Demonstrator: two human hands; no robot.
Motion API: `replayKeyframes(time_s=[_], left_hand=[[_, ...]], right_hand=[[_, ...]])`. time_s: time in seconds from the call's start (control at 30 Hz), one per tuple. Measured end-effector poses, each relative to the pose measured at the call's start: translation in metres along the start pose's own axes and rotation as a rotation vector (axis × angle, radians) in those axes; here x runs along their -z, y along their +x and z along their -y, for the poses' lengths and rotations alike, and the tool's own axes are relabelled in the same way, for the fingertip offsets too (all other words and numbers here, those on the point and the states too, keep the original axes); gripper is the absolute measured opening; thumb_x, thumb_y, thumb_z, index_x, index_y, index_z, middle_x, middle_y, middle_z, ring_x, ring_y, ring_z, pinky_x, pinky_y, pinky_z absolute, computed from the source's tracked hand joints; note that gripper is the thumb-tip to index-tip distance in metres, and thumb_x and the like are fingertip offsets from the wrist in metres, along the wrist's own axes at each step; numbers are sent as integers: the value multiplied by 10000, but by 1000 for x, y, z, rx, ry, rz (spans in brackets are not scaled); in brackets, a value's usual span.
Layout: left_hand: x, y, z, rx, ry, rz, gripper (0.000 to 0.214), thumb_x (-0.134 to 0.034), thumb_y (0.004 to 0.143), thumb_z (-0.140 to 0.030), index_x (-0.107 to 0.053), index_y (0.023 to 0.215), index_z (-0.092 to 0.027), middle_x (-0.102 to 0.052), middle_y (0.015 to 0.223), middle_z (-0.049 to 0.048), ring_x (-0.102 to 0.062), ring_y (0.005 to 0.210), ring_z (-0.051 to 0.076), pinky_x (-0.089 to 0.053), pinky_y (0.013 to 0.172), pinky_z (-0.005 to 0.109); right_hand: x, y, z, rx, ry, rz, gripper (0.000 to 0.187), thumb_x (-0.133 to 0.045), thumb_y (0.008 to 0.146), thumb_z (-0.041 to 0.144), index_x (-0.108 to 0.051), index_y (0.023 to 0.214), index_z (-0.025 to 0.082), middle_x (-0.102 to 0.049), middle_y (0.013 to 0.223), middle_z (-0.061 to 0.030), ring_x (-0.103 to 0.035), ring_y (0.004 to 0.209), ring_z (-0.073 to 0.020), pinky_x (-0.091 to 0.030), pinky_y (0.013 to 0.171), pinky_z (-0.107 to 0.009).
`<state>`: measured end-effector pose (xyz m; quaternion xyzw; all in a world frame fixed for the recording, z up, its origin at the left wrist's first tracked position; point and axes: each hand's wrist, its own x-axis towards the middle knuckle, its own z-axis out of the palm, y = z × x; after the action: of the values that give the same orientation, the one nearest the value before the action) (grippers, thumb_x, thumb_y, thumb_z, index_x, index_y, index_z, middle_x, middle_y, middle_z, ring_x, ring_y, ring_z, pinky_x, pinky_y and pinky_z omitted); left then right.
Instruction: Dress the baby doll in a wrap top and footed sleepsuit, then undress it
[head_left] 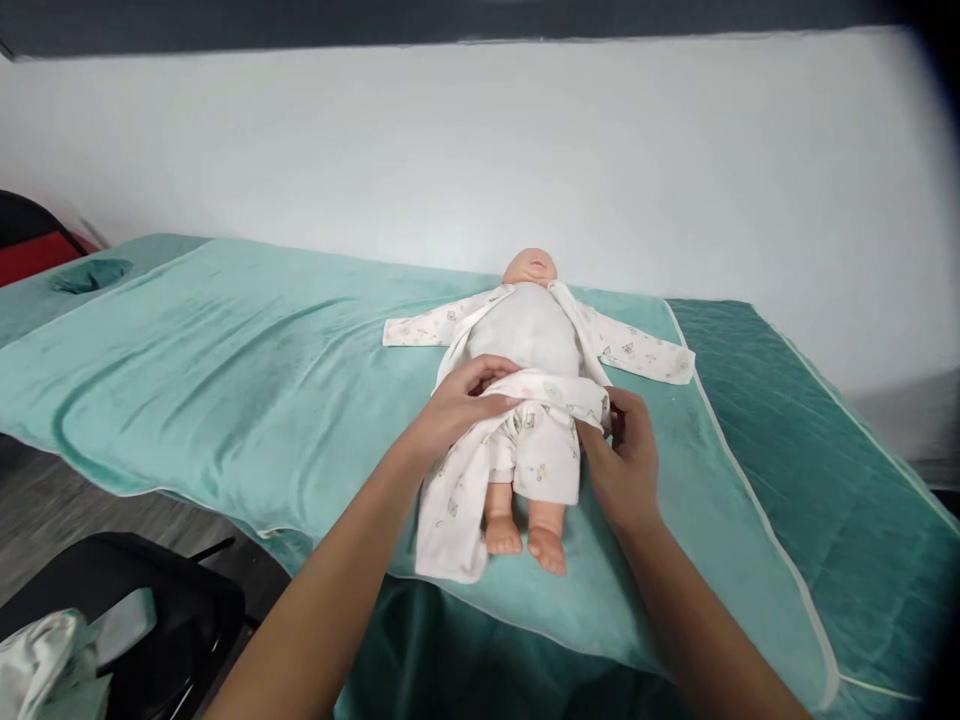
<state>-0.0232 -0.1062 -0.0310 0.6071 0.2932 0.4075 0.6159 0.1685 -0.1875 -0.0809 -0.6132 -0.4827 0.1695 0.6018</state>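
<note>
A baby doll point(533, 330) lies on its back on a teal towel point(247, 380), head toward the wall. It wears a white printed robe point(450, 500), open at the chest, and short printed pants point(540, 455). My left hand point(459, 400) pinches the waistband of the pants at the doll's left hip side in view. My right hand point(626, 450) grips the other end of the waistband. The doll's bare feet point(525, 540) point toward me.
The towel covers a massage table point(847, 470) with a darker teal cover, set against a white wall. A black chair point(142, 620) with light cloth point(45, 665) on it stands at the lower left. A red and black object point(30, 245) sits at the far left.
</note>
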Motion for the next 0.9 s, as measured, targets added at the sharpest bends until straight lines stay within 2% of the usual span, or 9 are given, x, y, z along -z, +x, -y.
replayKeyframes(time_s=[0.07, 0.17, 0.23, 0.3, 0.4, 0.47, 0.67, 0.77, 0.9], left_hand=[[7, -8, 9, 34, -138, -9, 369, -781, 708, -297, -675, 1048, -198, -661, 1025, 42, -608, 924, 179, -446, 800, 254], [12, -15, 21, 67, -352, -15, 402, -789, 697, -333, -660, 1055, -202, -655, 984, 37, -614, 808, 161, -452, 694, 244], [13, -16, 25, 67, -437, -2, 401, -800, 682, -338, -661, 1032, -198, -651, 985, 42, -622, 806, 166, -459, 679, 248], [14, -15, 26, 62, -489, 8, 390, -814, 669, -334, -665, 1000, -192, -650, 971, 44, -631, 834, 175, -472, 703, 256], [18, -13, 26, 70, -549, 16, 374, -809, 688, -371, -667, 981, -187, -657, 944, 44, -638, 817, 173, -487, 703, 262], [20, -12, 27, 80, -580, 30, 373, -794, 711, -396, -666, 992, -188, -665, 946, 46, -638, 783, 163, -490, 680, 258], [21, -11, 28, 106, -576, 93, 554, -839, 650, -400, -639, 1129, -205, -680, 954, 52, -650, 774, 173, -500, 658, 255], [21, -11, 28, 153, -519, 109, 574, -847, 643, -337, -619, 1157, -223, -684, 961, 44, -654, 768, 172, -501, 650, 254], [22, -13, 31, 152, -473, 110, 386, -843, 661, -327, -648, 956, -174, -668, 859, 17, -627, 698, 123, -483, 614, 213]], right_hand=[[4, 2, 14, 29, 35, 121, 390, -675, 826, 324, -571, 1198, 266, -599, 1163, -47, -549, 980, -198, -445, 846, -324], [6, 20, 42, 9, 50, 478, 455, -728, 792, 371, -597, 1219, 284, -622, 1181, -47, -570, 936, -208, -458, 753, -308], [1, 39, 60, -5, -10, 724, 361, -745, 780, 390, -663, 1110, 269, -665, 964, -19, -551, 743, -167, -418, 618, -279], [-9, 60, 74, -3, -65, 964, 230, -755, 767, 396, -700, 928, 241, -616, 730, 14, -476, 601, -129, -342, 521, -262], [-28, 80, 80, -38, -62, 1196, 222, -760, 747, 411, -673, 741, 208, -539, 626, 29, -429, 556, -108, -286, 476, -252], [-36, 84, 74, -103, -1, 1182, 247, -751, 754, 419, -656, 719, 193, -521, 631, 28, -430, 565, -104, -290, 478, -244], [-40, 77, 45, -426, 434, 877, 243, -774, 753, 343, -590, 742, 184, -547, 639, 28, -479, 531, -93, -352, 471, -217], [-41, 75, 41, -528, 591, 899, 276, -762, 767, 339, -534, 709, 195, -533, 565, 39, -445, 455, -84, -331, 422, -207], [-44, 73, 43, -495, 670, 942, 308, -745, 798, 330, -490, 687, 198, -437, 469, 77, -341, 414, -55, -275, 417, -181]])
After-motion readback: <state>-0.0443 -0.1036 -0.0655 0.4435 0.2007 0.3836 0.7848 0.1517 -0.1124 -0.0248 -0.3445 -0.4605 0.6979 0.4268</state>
